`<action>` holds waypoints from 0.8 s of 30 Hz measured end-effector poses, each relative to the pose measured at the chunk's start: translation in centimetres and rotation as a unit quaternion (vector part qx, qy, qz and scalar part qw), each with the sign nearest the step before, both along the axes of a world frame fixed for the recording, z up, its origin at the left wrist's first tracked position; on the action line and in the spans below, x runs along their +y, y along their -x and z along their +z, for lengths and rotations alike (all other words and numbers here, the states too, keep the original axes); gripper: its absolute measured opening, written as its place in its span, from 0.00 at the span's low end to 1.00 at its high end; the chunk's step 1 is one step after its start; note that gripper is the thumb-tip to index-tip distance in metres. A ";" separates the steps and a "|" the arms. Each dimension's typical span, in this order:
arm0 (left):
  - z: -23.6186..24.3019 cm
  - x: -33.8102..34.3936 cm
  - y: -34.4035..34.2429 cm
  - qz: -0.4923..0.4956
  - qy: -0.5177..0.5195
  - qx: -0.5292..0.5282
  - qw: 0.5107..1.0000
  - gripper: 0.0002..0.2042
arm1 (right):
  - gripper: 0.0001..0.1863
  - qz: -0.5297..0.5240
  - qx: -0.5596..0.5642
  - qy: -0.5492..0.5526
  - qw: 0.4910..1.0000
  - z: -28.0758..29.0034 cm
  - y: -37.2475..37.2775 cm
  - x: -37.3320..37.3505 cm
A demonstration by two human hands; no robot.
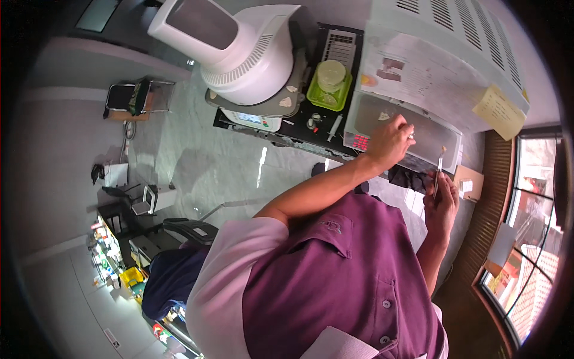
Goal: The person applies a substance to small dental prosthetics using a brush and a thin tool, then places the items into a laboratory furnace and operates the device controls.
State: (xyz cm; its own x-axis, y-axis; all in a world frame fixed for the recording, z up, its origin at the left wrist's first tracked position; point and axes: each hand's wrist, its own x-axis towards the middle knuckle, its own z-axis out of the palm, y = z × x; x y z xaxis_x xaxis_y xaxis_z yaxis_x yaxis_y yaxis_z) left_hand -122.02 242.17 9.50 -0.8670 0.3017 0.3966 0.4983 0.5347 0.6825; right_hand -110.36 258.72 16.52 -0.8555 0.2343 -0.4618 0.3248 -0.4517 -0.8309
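My right hand (441,200) is closed around slim metal tweezers (440,163) pointing away from me. At their tip sits a small yellowish piece (443,148), too small to name. My left hand (391,143) hovers over the front ledge of a grey boxy machine (412,134), its fingers pinched together. A tiny white spot shows at those fingertips, but what it is cannot be made out. Just beyond the left hand, a small pale piece (384,116) lies on the machine's ledge. Red lit digits (360,142) glow at the machine's left front corner.
A green tray (330,96) holds a round pale tub (332,75). Beside it are a syringe (335,128) and small bottles (313,122). Farther left stands a white rounded machine (251,66) with pale fragments on its base. A yellow note (501,112) hangs at the right; a window (532,239) lies beyond.
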 end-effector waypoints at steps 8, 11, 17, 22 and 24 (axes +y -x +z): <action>0.0 -0.3 -0.2 0.000 0.030 -0.003 1.000 0.14 | 0.11 0.036 0.038 0.033 0.998 0.0 -0.1 0.5; 0.1 -0.4 -0.2 0.002 0.036 -0.002 0.999 0.14 | 0.11 0.026 0.023 0.016 0.999 0.2 0.0 0.1; 0.6 -0.6 -0.5 0.003 0.027 -0.002 1.000 0.14 | 0.12 0.014 0.045 -0.075 0.996 -0.9 -0.3 -0.5; 0.5 -1.0 -1.0 0.003 0.027 -0.001 1.000 0.17 | 0.13 0.013 0.016 -0.004 1.000 -0.3 -0.3 -0.6; 2.0 -1.7 -1.7 0.004 0.020 -0.016 1.000 0.18 | 0.14 0.004 0.012 -0.007 1.000 -0.5 -0.4 -0.4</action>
